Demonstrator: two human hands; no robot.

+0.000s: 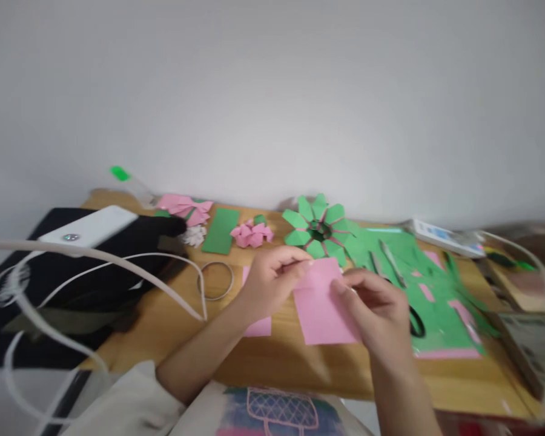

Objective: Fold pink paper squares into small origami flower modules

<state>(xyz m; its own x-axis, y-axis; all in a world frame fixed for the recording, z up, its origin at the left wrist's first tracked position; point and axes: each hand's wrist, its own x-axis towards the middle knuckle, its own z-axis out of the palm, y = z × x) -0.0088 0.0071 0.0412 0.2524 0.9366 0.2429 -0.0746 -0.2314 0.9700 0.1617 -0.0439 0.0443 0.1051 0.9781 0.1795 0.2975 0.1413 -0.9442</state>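
A pink sheet of paper [322, 312] is held up above the wooden table. My left hand [272, 281] pinches its upper left corner, and my right hand [376, 309] grips its right edge between thumb and fingers. Beneath my left wrist lies another pink sheet [260, 327], partly covered. Behind my hands stands a green paper flower shape [318, 227] with pink lines. Left of it are a pink folded paper flower [252, 234] and a green paper rectangle [221, 231].
On the wooden table [163, 327] lie a metal ring [215, 280], green sheets with scraps [445, 321], a utility knife [393, 262] and black scissor handles [416, 322]. Black cloth [9, 242] with a white box [91, 227] is at left. White cables [149, 275] cross the left side.
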